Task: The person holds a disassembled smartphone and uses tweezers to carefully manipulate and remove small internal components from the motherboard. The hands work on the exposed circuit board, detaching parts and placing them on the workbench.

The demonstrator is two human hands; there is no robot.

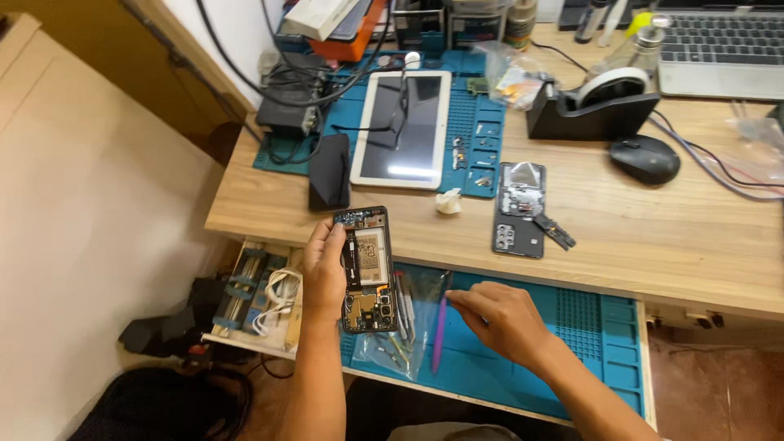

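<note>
A pale wall and floor fill the left of the scene, and a wooden worktop (pixel 653 237) runs across the far half, with a pulled-out drawer lined by a blue mat (pixel 572 327) nearer the person. At the far right stands a laptop (pixel 719 49), and at the far left a second blue mat (pixel 482 131) carries a white-framed tablet (pixel 402 129) lying face up with a cable draped across it. A black tape dispenser (pixel 592 110) sits far right of the tablet, with a black mouse (pixel 645 158) just near of it. A dark phone (pixel 330 171) lies flat at the left edge of the far mat, and a removed back cover (pixel 519 211) with loose parts rests on the bare wood to the right. The left hand (pixel 324 273) holds an opened phone (pixel 367 269) upright over the drawer's left end, fingers curled round its left edge, its battery and boards exposed. This phone partly hides a clear plastic bag (pixel 400 335) of small tools lying on the drawer mat. The right hand (pixel 498 318) rests palm down on that mat, fingers loosely bent and gripping nothing, fingertips just beside a purple pry tool (pixel 439 327). A small white wad (pixel 447 202) lies on the wood just beyond the held phone.
</note>
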